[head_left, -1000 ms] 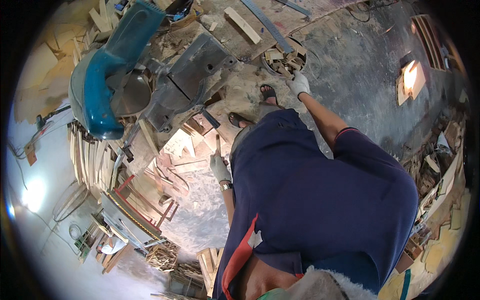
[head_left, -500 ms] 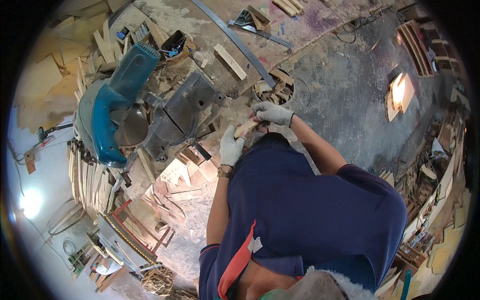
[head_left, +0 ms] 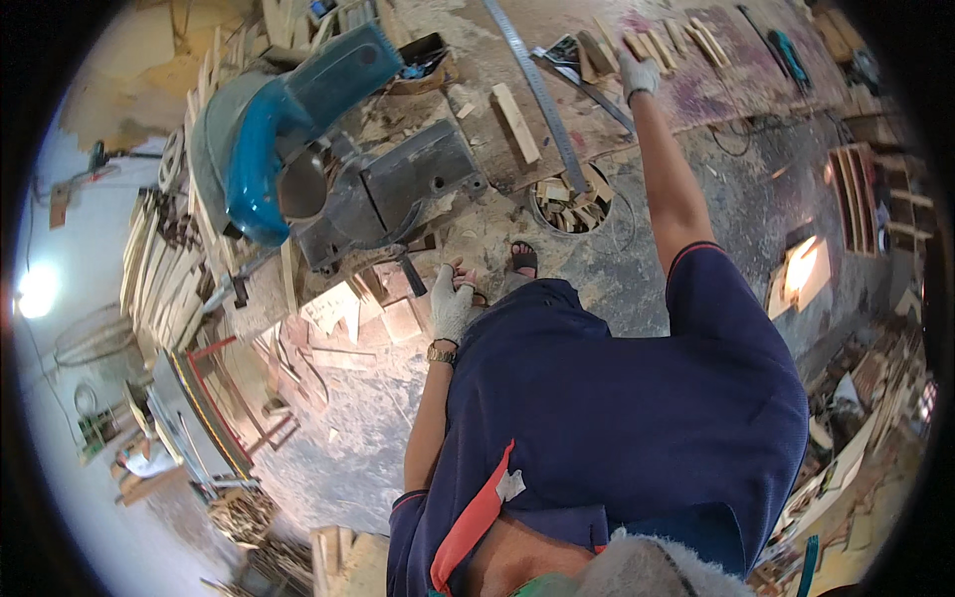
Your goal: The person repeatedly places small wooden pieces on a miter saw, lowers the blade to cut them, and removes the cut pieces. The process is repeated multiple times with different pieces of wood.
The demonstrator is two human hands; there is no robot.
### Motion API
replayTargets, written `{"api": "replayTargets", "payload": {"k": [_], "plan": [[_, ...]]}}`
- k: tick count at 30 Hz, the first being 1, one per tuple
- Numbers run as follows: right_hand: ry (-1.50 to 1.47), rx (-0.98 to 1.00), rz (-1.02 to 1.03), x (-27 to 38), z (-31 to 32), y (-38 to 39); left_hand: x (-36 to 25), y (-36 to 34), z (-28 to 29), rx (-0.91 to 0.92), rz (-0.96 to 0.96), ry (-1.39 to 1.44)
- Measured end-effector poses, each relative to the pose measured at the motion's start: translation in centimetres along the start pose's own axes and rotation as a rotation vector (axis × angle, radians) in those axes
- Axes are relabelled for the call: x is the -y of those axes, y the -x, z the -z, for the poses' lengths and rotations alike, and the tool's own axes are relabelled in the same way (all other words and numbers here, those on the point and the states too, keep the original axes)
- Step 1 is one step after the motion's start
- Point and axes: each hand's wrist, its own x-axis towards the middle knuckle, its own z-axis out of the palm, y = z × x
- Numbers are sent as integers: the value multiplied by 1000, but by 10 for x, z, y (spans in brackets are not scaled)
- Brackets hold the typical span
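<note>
Across a dusty workbench, short wooden sticks are lying just beside the gloved right hand, whose grip is not showing clearly enough to tell. Several sticks are already sitting side by side; how many are remaining is not showing. Nearby, a round bucket is holding wood scraps, and an open box is holding small dark items. Near the blue saw, the gloved left hand is hanging half-open, apparently empty.

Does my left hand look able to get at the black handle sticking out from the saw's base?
Probably yes: the left hand looks close beside the black handle, and nothing visible blocks the gap, though depth is hard to judge here.
</note>
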Motion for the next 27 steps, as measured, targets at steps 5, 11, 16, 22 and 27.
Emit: {"api": "replayTargets", "payload": {"k": [5,11,16,22,27], "plan": [[283,325,294,-18,-36,107,13,14,5,-55,71,48],[683,485,377,-17,-41,218,25,33,8,-29,70,-26],[551,633,238,-19,-9,242,29,48,17,36,86,-97],[468,741,124,-61,58,322,62,92,45,-18,-30,-122],[435,814,37,-171,122,423,127,154,87,-98,-57,-67]]}}
